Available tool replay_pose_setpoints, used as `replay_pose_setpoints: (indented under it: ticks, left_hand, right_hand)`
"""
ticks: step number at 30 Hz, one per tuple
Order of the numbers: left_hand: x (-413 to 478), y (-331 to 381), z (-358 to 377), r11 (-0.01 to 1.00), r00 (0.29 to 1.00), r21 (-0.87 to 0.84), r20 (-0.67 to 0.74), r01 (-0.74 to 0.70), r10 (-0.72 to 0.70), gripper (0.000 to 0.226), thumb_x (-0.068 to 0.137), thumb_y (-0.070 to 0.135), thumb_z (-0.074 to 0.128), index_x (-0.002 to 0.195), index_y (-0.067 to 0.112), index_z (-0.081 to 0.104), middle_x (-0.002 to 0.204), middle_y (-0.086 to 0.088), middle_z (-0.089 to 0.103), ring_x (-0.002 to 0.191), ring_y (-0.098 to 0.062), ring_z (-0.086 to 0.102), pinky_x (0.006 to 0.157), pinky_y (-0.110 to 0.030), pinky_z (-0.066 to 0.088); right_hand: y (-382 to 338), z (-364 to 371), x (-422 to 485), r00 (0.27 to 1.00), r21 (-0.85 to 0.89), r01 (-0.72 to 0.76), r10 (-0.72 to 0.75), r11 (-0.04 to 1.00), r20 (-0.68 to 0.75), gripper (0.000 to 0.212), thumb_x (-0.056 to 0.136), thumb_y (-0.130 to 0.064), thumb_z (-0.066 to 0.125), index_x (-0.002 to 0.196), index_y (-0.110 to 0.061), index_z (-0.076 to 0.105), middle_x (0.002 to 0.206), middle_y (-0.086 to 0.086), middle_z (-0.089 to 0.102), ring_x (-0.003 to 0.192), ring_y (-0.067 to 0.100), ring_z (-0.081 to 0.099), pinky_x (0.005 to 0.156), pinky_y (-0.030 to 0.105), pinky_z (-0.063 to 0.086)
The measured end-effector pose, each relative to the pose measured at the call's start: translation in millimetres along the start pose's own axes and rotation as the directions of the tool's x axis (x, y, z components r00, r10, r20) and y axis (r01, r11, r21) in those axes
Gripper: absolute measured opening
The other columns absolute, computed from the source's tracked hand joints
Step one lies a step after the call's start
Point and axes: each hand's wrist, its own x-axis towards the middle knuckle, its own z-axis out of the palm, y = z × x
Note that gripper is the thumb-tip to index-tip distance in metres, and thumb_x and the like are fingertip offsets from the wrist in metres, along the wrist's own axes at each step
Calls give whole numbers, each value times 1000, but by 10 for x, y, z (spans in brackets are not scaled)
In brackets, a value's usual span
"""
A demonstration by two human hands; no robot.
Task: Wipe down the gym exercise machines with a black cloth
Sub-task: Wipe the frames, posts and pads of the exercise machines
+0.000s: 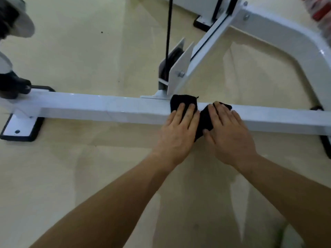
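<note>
A black cloth lies draped over the white base bar of a gym machine, low on the floor. My left hand presses flat on the cloth's left part with straight fingers. My right hand lies flat on its right part, fingers stretched across the top of the bar, thumb against the hanging fold. The cloth's middle shows between the two hands; much of the rest is hidden under them.
A white pulley bracket with a black cable rises just behind the cloth. A slanted white beam and a curved frame leg stand at the right. A foot plate sits at the bar's left end on the beige tiled floor.
</note>
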Motion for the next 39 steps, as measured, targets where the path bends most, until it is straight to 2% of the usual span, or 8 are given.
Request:
replay_pose_setpoints:
  ticks: [6,12,18,24,28,32,36,39]
  left_hand:
    - [13,-25,53,996,994,-8,-69,-88,87,49,101,20,33,145,5,49,150,-17,46,140,-35,43,111,-48,42]
    - [-598,-1243,-170,991,998,120,-52,52,-46,51,101,16,37,151,5,39,156,-17,37,145,-34,35,115,-48,37]
    - [-999,-2112,-411,960,974,164,-39,225,-222,54,101,14,30,155,8,30,161,-12,30,150,-28,27,119,-42,31]
    - [-1233,-2598,-475,901,911,139,-93,412,-402,56,101,18,18,155,10,28,162,-8,29,151,-24,25,121,-39,26]
    - [-1374,-2910,-510,843,858,165,-128,512,-497,54,101,16,23,154,8,29,160,-12,33,147,-29,32,119,-40,30]
    - [-1450,-3043,-547,802,816,154,-148,577,-558,52,101,11,38,152,7,32,146,-18,47,132,-37,47,109,-45,40]
    - [-1382,-2937,-526,775,786,132,-119,618,-606,60,96,20,20,154,6,28,156,-16,36,145,-35,32,119,-44,29]
    - [-1298,-2721,-485,785,797,136,-107,604,-595,54,101,14,27,154,5,29,161,-14,28,149,-36,25,118,-46,30]
  right_hand:
    - [-39,-3,-26,995,71,-98,99,993,-17,78,95,-55,19,155,-6,23,161,18,23,150,28,20,124,42,15]
    - [-1277,44,358,985,116,153,-142,981,-97,68,100,-43,27,154,-2,23,160,22,24,149,33,22,123,45,18]
    - [-2250,81,864,913,38,404,-400,914,-83,65,105,-36,21,157,-5,-1,165,17,2,153,29,4,124,41,3]
    - [-2881,33,1284,855,-27,501,-499,865,-141,64,96,-29,52,149,1,31,150,21,39,140,34,38,120,44,25]
    - [-3269,-73,1489,835,-35,539,-539,842,-108,62,101,-31,46,149,0,23,147,19,36,134,33,40,120,42,20]
    - [-3483,-75,1593,823,-16,557,-554,831,-122,61,103,-30,40,151,-3,15,151,16,31,135,32,37,120,42,18]
    - [-3409,-33,1577,822,11,554,-545,832,-164,63,103,-31,40,154,-6,13,152,14,30,138,30,34,121,42,14]
    - [-3134,58,1420,832,22,533,-520,846,-193,63,103,-29,38,155,-6,14,157,16,27,147,31,26,122,45,11]
